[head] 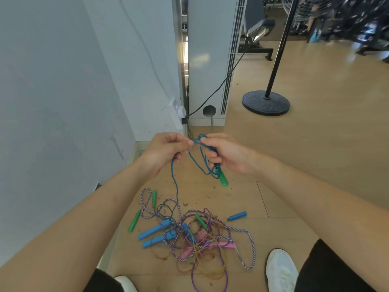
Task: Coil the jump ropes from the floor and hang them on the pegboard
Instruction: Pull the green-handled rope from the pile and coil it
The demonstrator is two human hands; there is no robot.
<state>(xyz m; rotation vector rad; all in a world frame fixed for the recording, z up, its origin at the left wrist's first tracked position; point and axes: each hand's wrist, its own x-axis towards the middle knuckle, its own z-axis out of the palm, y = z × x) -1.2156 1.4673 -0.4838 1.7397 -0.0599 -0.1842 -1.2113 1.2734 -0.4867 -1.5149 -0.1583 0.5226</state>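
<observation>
A blue jump rope (201, 159) with a green handle (223, 179) is held up between both hands. My right hand (223, 153) grips several loops of it, the green handle hanging just below the fist. My left hand (166, 150) pinches the same rope near the right thumb, and a strand runs down from it to the floor. Below lies a tangled pile of jump ropes (202, 239): purple-white striped, purple and brownish cords with blue handles (152, 230), green handles (134, 221) and pink handles (223, 243). No pegboard is in view.
A pale wall (63, 91) with a power strip (179, 114) stands at left. A white tower unit (210, 60) is ahead, a black cable running to it. A fan stand's round base (265, 103) sits at right. My white shoes (281, 270) flank the pile on the wooden floor.
</observation>
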